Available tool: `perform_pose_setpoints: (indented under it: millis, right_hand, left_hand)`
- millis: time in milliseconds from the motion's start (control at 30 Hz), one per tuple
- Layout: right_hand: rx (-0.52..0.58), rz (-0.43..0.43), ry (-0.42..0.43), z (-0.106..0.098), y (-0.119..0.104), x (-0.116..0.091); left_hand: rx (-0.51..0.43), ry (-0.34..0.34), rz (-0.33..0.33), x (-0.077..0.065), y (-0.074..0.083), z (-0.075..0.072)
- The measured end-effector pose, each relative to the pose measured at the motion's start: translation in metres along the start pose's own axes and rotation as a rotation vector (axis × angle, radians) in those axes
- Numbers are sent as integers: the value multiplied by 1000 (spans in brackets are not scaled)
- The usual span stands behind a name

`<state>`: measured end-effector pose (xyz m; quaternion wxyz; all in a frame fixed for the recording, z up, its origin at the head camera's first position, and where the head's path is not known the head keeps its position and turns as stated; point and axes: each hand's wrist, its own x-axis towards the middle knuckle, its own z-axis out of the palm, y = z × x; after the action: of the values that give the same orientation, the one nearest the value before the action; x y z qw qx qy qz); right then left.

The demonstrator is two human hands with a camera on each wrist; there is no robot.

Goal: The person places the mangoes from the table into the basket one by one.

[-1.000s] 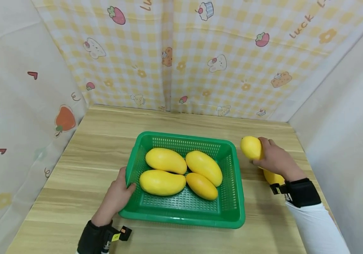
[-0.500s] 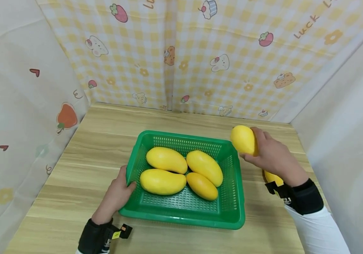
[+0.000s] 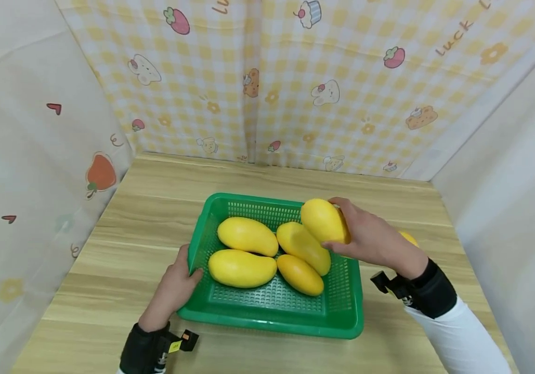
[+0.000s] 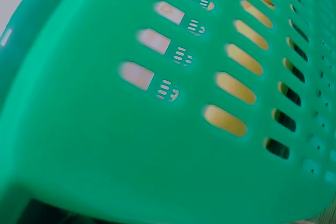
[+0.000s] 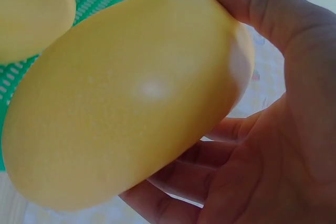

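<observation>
A yellow mango [image 3: 322, 221] is gripped in my right hand [image 3: 365, 231], over the right part of a green plastic basket [image 3: 267, 324]. The right wrist view shows the thumb on one side of this mango [image 5: 131, 98] and the fingers curled round the other. Inside the basket lie several more mangoes, among them a large one [image 3: 243, 268] at front left and a smaller, more orange one [image 3: 300, 275]. My left hand [image 3: 177, 283] grips the basket's left rim, thumb inside. In the left wrist view the slotted basket wall [image 4: 105, 140] fills the picture and hides that hand.
Another yellow fruit [image 3: 408, 239] lies on the wooden table [image 3: 164, 182] to the right, mostly hidden behind my right forearm. A checked cloth [image 3: 286, 62] hangs along the back, with pale cloth walls on both sides.
My right hand has carried the mango leftward from the table at the right to over the basket. The left hand keeps its grip on the rim.
</observation>
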<state>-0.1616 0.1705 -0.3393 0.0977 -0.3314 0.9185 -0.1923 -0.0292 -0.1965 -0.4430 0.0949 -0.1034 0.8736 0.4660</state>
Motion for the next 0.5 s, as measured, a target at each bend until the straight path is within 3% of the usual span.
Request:
perform_pose_setpoints:
  millis: [233, 500]
  right_hand:
    - [14, -30, -49, 2, -17, 5]
    - [-8, -170, -122, 19, -33, 18]
  left_hand:
    - [-12, 2, 2, 2, 1, 2]
    - [-8, 0, -12, 2, -1, 2]
